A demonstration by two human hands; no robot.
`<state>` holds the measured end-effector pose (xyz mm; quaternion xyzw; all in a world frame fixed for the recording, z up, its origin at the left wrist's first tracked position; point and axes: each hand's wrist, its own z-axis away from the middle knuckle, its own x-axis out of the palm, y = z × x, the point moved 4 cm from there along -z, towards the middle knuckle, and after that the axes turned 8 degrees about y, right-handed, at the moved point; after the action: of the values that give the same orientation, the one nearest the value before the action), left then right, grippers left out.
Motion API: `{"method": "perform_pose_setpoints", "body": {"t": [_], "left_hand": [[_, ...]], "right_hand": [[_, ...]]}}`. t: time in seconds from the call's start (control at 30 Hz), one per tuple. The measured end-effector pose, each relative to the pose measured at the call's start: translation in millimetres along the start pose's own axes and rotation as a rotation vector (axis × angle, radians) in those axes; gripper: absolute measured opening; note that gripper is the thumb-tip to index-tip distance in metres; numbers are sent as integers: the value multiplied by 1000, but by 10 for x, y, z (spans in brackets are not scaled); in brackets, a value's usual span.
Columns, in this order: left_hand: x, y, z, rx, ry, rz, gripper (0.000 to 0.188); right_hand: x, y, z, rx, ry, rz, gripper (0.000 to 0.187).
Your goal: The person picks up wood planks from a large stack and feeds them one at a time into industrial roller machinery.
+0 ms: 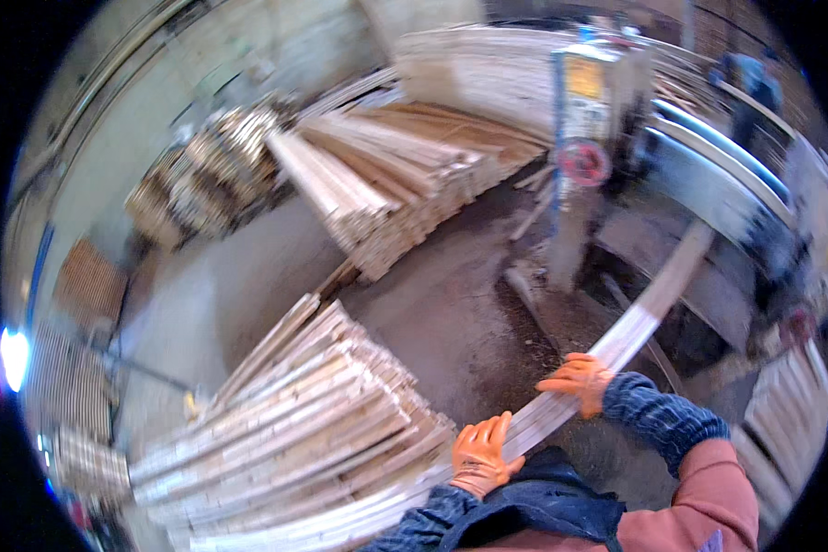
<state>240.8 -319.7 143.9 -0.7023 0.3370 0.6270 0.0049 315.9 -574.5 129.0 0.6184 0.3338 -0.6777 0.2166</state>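
Observation:
A long pale wooden board runs diagonally from the machine at the right down past my body to the lower left. My right hand, in an orange glove, grips it from above, fingers reaching over the far edge. Closer to me, my left hand, gloved the same way, holds the board with its thumb lying toward the wood. The undersides of both hands are hidden. The board's far end meets the machine's roller area.
A stack of boards lies left of my left hand. Farther back stands another lumber pile. The machine column carries a red handwheel. More boards lie at the right. A person in blue is beyond the machine.

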Motion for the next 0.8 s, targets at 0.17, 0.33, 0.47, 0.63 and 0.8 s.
{"method": "perform_pose_setpoints", "body": {"t": [0.17, 0.33, 0.47, 0.63, 0.8], "left_hand": [[-574, -743, 1033, -82, 32, -162, 94], [-1131, -1457, 1910, -310, 121, -332, 87], [-851, -1498, 1624, -406, 85, -317, 86], [-637, -1151, 959, -527, -158, -263, 86], [-492, -938, 875, -440, 26, -101, 102]], "right_hand": [[-115, 554, 288, 117, 128, -60, 102], [16, 1174, 613, 409, 411, 18, 108], [201, 1053, 385, 447, 421, 67, 107], [120, -368, -635, -53, 215, -171, 106], [236, -1223, -1133, -249, 68, -189, 110]]}}
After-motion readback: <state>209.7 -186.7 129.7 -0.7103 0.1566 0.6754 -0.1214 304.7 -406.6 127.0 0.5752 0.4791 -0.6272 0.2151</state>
